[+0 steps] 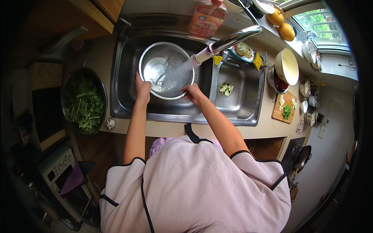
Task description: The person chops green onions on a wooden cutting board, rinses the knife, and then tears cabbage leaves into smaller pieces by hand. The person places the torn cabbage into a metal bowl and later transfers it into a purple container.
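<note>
A round metal basin (154, 62) is in the larger left bowl of the stainless steel sink (123, 99). My left hand (142, 88) grips its near left rim. At the near right rim, my right hand (193, 92) holds on with the fingers curled over the edge. Water (182, 70) streams from the chrome faucet (237, 37) through a pale spray nozzle (201, 56) into the basin, where the surface ripples. A yellow tab (217, 60) sticks out below the nozzle. Whether the basin rests on the sink floor I cannot tell.
Leafy greens (84, 104) fill a large bowl on the left, near a garlic bulb (110, 123). Vegetable scraps (226, 89) lie in the right sink's drain. A wooden cutting board (284, 107) with chopped food, a cream bowl (286, 66) and a detergent bottle (207, 20) stand around the sink.
</note>
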A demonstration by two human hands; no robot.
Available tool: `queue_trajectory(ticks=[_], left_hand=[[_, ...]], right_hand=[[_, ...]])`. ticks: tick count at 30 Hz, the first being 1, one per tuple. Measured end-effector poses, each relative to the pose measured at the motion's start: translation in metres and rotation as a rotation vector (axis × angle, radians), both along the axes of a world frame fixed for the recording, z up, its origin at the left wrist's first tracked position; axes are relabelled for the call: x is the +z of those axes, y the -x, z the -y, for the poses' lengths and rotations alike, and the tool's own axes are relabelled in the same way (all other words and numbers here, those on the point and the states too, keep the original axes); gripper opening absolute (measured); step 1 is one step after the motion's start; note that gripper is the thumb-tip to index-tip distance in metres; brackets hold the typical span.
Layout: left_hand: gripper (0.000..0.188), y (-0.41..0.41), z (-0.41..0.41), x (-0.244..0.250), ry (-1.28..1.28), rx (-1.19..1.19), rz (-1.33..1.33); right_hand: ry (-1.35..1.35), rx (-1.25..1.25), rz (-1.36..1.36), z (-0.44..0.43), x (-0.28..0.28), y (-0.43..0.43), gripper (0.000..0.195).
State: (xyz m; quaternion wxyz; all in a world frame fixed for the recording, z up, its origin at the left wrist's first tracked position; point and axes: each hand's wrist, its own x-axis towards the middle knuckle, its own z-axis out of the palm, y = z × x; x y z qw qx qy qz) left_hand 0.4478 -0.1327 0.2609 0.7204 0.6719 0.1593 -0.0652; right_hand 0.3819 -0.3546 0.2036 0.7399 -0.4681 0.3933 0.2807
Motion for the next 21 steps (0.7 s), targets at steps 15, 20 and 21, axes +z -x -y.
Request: queue_trajectory(ticks=[15, 20, 21], left_hand=[[0.046, 0.039, 0.005, -0.099, -0.233, 0.065, -0.272], [0.024, 0.05, 0.027, 0.014, -0.781, -0.521, 0.418], [0.025, 0.054, 0.027, 0.022, -0.707, -0.691, 0.389]], right_hand=[[1.022, 0.761, 1.015, 0.001, 0.096, 0.031, 0.017], [1.063, 0.926, 0.985, -0.003, 0.111, 0.019, 0.019], [1.032, 0.935, 0.973, -0.003, 0.114, 0.013, 0.02]])
